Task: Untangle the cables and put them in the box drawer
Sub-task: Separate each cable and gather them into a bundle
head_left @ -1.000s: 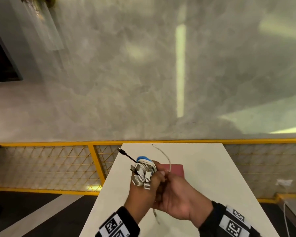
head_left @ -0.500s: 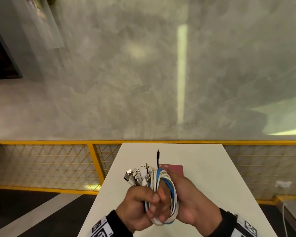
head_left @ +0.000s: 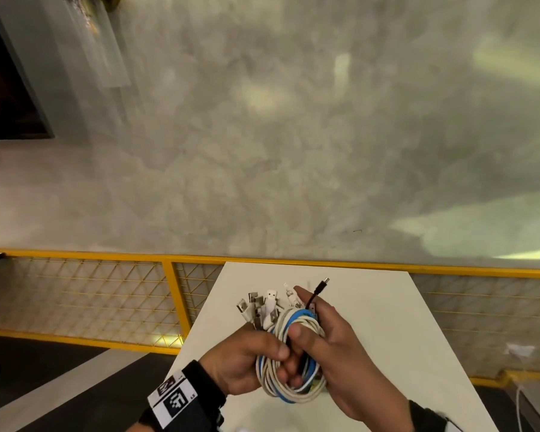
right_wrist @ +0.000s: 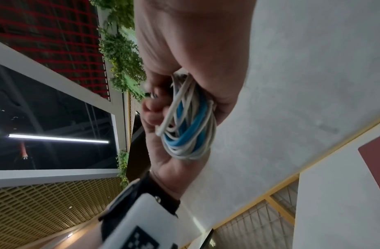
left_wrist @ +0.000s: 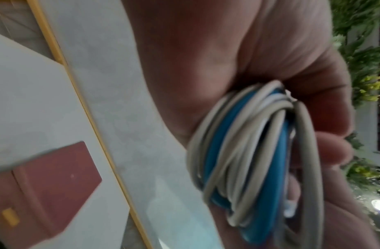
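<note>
While above table [head_left: 387,307] | left hand [head_left: 240,360], right hand [head_left: 340,347] | fingers curled tight round cable coil [head_left: 293,388]

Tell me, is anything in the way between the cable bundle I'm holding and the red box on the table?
Nothing visible. Both the left hand and right hand grip the cable bundle above the table. The red box lies beyond it, with only bare tabletop around it; whether its drawer is open cannot be told.
</note>
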The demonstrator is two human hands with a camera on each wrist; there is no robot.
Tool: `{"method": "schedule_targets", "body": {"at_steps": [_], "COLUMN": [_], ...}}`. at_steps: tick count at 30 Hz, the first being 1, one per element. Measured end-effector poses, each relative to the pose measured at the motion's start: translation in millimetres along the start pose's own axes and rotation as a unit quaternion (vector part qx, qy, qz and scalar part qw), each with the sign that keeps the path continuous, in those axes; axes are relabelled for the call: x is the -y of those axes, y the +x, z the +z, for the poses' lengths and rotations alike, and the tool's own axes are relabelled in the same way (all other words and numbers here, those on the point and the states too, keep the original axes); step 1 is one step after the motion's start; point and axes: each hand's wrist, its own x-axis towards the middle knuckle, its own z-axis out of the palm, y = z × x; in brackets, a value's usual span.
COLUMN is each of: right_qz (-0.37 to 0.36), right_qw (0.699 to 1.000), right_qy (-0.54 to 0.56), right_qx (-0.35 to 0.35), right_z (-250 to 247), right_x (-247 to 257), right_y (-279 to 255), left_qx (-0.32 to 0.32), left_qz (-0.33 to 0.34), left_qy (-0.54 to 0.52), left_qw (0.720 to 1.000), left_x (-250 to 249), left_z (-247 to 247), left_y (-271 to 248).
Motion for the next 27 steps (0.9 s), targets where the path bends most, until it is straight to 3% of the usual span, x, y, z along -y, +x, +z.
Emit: {"method": "schedule_targets", "body": {"at_steps": [4,7,12,15,18,20,23,27], "right_qz": [-0.023,-0.058,-0.044,-0.014,0.003,0.023,0.031,0.028], "right_qw": [0.997,0.989,0.987,0.986,0.993,0.995,0.998,0.998], "right_qy": [-0.070,-0.126,-0.149,-0.146,-0.099,-0.066,-0.060,-0.055], "right_qx": [-0.020,-0.047,-0.047,-0.081,-0.069,-0.068,-0.019,-0.030], "right_z": [-2.7,-8.0,-15.3,-20.1,-24.2,-24.2,-24.0,-22.9], "right_x": [6.7,6.6,5.4,3.2,2.7,5.8,12.3,13.4], "right_y": [-0.4,-0.4,0.9,6.3,9.5,9.7,6.5,8.8], "left_qx": [-0.103,-0.186,-0.219,-0.253,-0.279,-0.309,-0.298,-0.305], "left_qz": [0.036,0.103,0.132,0.167,0.191,0.187,0.183,0.218], "left_qy": [0.103,0.213,0.307,0.409,0.486,0.485,0.436,0.475], "left_qw": [0.989,0.954,0.917,0.861,0.806,0.797,0.829,0.797], "left_x": [-5.3,-11.3,-10.3,-3.1,7.1,12.4,17.8,9.9], "left_z": [9.9,26.5,37.3,36.1,26.5,19.4,16.2,22.9], "left_y": [-2.5,-1.8,-4.9,-0.8,8.3,13.0,15.7,12.1]}}
